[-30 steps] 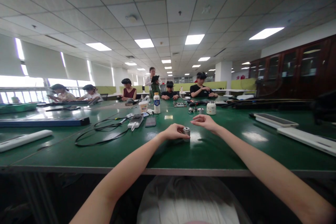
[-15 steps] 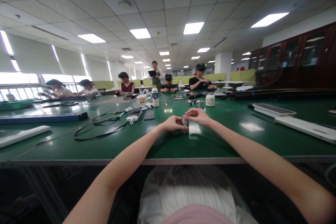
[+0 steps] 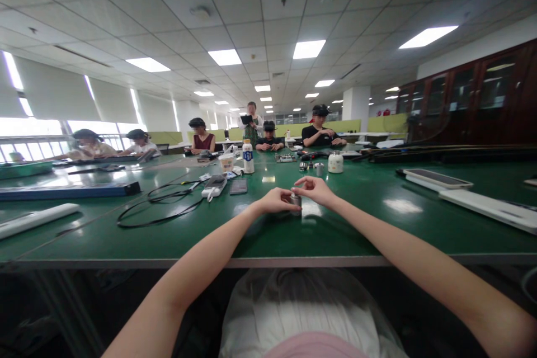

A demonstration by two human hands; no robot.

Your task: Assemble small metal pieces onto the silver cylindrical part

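Observation:
A small silver metal cylinder (image 3: 296, 202) stands upright on the green table, close to its front edge. My left hand (image 3: 273, 201) is wrapped round its left side, thumb in front, and holds it. At the cylinder's top, the thumb and fingers of my right hand (image 3: 318, 189) close in a pinch round its narrow upper part. The exact shape of that top piece is too small and partly hidden by the fingers. Farther back are a second small metal cylinder (image 3: 319, 169) and some small metal parts (image 3: 304, 166).
A cream jar (image 3: 335, 162) and a labelled bottle (image 3: 248, 157) stand farther back. To the left lie a white device (image 3: 214, 187), a looped black cable (image 3: 138, 224) and a blue bar (image 3: 67, 190). White panels (image 3: 489, 206) lie right. Several people sit across the table.
The right fingers have shifted slightly at the cylinder's top, index finger a little raised. My left hand keeps its hold, and the cylinder stays in place.

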